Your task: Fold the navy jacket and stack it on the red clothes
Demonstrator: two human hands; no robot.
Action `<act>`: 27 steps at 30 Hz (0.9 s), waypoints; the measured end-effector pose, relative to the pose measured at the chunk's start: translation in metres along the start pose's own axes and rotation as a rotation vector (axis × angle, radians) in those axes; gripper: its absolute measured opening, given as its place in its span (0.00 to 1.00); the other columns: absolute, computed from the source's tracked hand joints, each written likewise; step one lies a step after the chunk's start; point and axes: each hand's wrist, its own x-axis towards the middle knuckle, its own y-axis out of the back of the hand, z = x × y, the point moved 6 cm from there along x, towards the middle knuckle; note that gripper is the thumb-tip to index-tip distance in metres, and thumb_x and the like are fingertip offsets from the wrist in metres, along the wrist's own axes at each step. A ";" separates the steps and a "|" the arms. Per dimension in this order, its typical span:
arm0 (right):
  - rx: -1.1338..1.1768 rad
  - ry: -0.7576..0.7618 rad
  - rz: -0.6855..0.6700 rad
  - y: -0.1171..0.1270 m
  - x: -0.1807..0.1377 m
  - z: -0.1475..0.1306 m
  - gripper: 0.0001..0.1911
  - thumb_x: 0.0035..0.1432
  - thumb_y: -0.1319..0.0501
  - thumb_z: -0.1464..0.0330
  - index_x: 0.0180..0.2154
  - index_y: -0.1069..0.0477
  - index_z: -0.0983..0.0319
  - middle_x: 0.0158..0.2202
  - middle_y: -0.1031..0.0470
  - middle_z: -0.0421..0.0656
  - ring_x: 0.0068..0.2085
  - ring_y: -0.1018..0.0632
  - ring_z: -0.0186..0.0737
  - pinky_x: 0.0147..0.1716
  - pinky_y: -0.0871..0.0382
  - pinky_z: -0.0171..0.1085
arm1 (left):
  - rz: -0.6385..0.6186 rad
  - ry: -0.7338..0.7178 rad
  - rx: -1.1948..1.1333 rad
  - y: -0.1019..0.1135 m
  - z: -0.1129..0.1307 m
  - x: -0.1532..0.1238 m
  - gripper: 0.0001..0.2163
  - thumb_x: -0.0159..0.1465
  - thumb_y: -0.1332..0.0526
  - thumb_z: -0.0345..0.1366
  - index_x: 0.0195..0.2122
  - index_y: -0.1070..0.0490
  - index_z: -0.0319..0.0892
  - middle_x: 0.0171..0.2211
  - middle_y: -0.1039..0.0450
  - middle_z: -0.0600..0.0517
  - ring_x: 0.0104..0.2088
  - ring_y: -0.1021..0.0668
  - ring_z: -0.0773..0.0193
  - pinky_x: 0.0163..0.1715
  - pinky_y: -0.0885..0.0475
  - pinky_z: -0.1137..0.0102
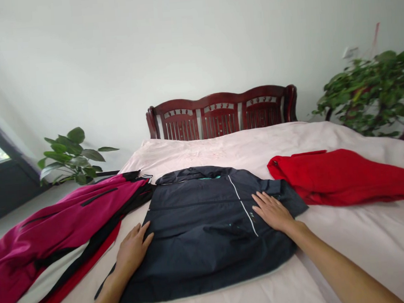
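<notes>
A dark navy jacket (193,230) with white piping lies spread on the pale pink bed cover, its collar end toward the headboard. My left hand (134,246) rests at the jacket's left edge, fingers extended and touching the fabric. Flat on the right part of the jacket, beside the white piping, lies my right hand (271,210) with its fingers stretched out. Neither hand grips anything. To the right is a folded red garment (338,176). On the left lies a magenta jacket (61,221) with black trim, over white, black and red fabric.
Beyond the garments, the bed cover (236,144) reaches a dark wooden headboard (220,115) against a white wall. A leafy plant (72,156) stands at the left, and a bushier plant (374,93) at the right. A dark-framed door or window (10,185) is at the far left.
</notes>
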 end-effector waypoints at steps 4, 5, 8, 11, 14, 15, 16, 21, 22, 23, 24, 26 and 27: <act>0.021 -0.006 0.002 0.005 -0.018 -0.005 0.29 0.66 0.53 0.58 0.64 0.40 0.61 0.67 0.41 0.50 0.67 0.41 0.49 0.64 0.46 0.50 | 0.019 0.001 -0.078 0.000 -0.012 -0.009 0.27 0.66 0.49 0.46 0.62 0.35 0.39 0.61 0.33 0.40 0.62 0.31 0.51 0.61 0.38 0.58; 0.031 -0.003 0.008 0.006 -0.023 -0.006 0.29 0.66 0.52 0.58 0.64 0.39 0.60 0.67 0.41 0.50 0.67 0.41 0.49 0.64 0.45 0.50 | 0.026 -0.010 -0.101 0.000 -0.015 -0.013 0.27 0.65 0.49 0.46 0.62 0.35 0.38 0.61 0.33 0.40 0.62 0.31 0.51 0.61 0.38 0.59; 0.077 0.003 0.042 0.008 -0.038 -0.006 0.27 0.66 0.52 0.58 0.62 0.37 0.59 0.65 0.38 0.48 0.67 0.40 0.48 0.63 0.44 0.50 | 0.059 -0.043 -0.156 0.008 -0.022 -0.025 0.28 0.63 0.47 0.49 0.60 0.33 0.38 0.59 0.31 0.40 0.60 0.30 0.50 0.61 0.37 0.58; 0.139 0.000 0.103 0.011 -0.050 -0.005 0.25 0.66 0.52 0.59 0.60 0.34 0.58 0.63 0.35 0.47 0.65 0.37 0.47 0.63 0.44 0.50 | 0.056 -0.026 -0.201 0.019 -0.030 -0.036 0.28 0.61 0.44 0.53 0.57 0.30 0.40 0.53 0.26 0.42 0.54 0.25 0.49 0.58 0.35 0.58; 0.205 -0.008 0.156 0.013 -0.058 -0.006 0.23 0.66 0.52 0.60 0.58 0.31 0.59 0.61 0.31 0.47 0.64 0.34 0.46 0.63 0.43 0.50 | -0.010 0.052 -0.293 0.024 -0.042 -0.041 0.25 0.58 0.41 0.55 0.50 0.25 0.44 0.44 0.22 0.46 0.47 0.21 0.51 0.53 0.30 0.60; 0.223 -0.010 0.169 0.014 -0.061 -0.006 0.23 0.67 0.52 0.60 0.57 0.31 0.59 0.61 0.31 0.47 0.63 0.33 0.46 0.63 0.43 0.50 | -0.036 0.081 -0.335 0.025 -0.046 -0.041 0.24 0.57 0.40 0.55 0.47 0.24 0.45 0.42 0.21 0.47 0.45 0.21 0.51 0.50 0.29 0.61; 0.238 -0.011 0.180 0.016 -0.063 -0.007 0.23 0.66 0.51 0.60 0.57 0.30 0.59 0.60 0.30 0.47 0.63 0.32 0.46 0.63 0.42 0.50 | -0.061 0.107 -0.380 0.026 -0.048 -0.041 0.22 0.55 0.39 0.55 0.43 0.23 0.45 0.39 0.20 0.49 0.43 0.20 0.51 0.48 0.28 0.62; 0.303 0.024 0.210 0.023 -0.070 -0.012 0.20 0.65 0.49 0.62 0.53 0.27 0.58 0.59 0.28 0.45 0.61 0.31 0.46 0.62 0.41 0.51 | -0.159 0.263 -0.716 0.032 -0.053 -0.047 0.20 0.52 0.36 0.57 0.31 0.24 0.45 0.28 0.21 0.53 0.33 0.19 0.54 0.35 0.24 0.67; 0.314 0.035 0.218 0.025 -0.071 -0.013 0.20 0.65 0.49 0.63 0.52 0.26 0.58 0.58 0.27 0.45 0.61 0.30 0.45 0.62 0.40 0.51 | -0.192 0.320 -0.820 0.031 -0.054 -0.050 0.21 0.52 0.37 0.58 0.31 0.25 0.45 0.27 0.21 0.53 0.31 0.19 0.55 0.32 0.24 0.67; 0.324 0.044 0.230 0.027 -0.072 -0.014 0.19 0.65 0.49 0.64 0.51 0.25 0.57 0.56 0.26 0.44 0.60 0.29 0.45 0.62 0.40 0.51 | -0.220 0.383 -0.921 0.029 -0.056 -0.053 0.21 0.52 0.37 0.58 0.32 0.25 0.44 0.26 0.21 0.53 0.29 0.19 0.56 0.30 0.24 0.67; 0.333 0.054 0.242 0.030 -0.072 -0.016 0.18 0.64 0.49 0.64 0.49 0.24 0.57 0.55 0.24 0.44 0.58 0.27 0.45 0.62 0.39 0.51 | -0.238 0.442 -0.999 0.027 -0.059 -0.056 0.21 0.53 0.37 0.58 0.33 0.26 0.45 0.26 0.22 0.53 0.27 0.19 0.57 0.28 0.24 0.67; 0.347 0.075 0.265 0.034 -0.074 -0.019 0.17 0.64 0.49 0.65 0.46 0.23 0.56 0.52 0.22 0.43 0.56 0.25 0.44 0.61 0.39 0.51 | -0.256 0.471 -1.045 0.021 -0.065 -0.058 0.20 0.52 0.35 0.57 0.33 0.26 0.45 0.25 0.22 0.53 0.26 0.20 0.58 0.27 0.24 0.67; 0.354 0.084 0.271 0.036 -0.075 -0.020 0.17 0.64 0.48 0.65 0.45 0.22 0.56 0.51 0.22 0.43 0.55 0.24 0.44 0.61 0.38 0.51 | -0.253 0.434 -1.008 0.019 -0.067 -0.056 0.19 0.50 0.34 0.56 0.31 0.26 0.45 0.25 0.22 0.53 0.26 0.20 0.57 0.27 0.24 0.67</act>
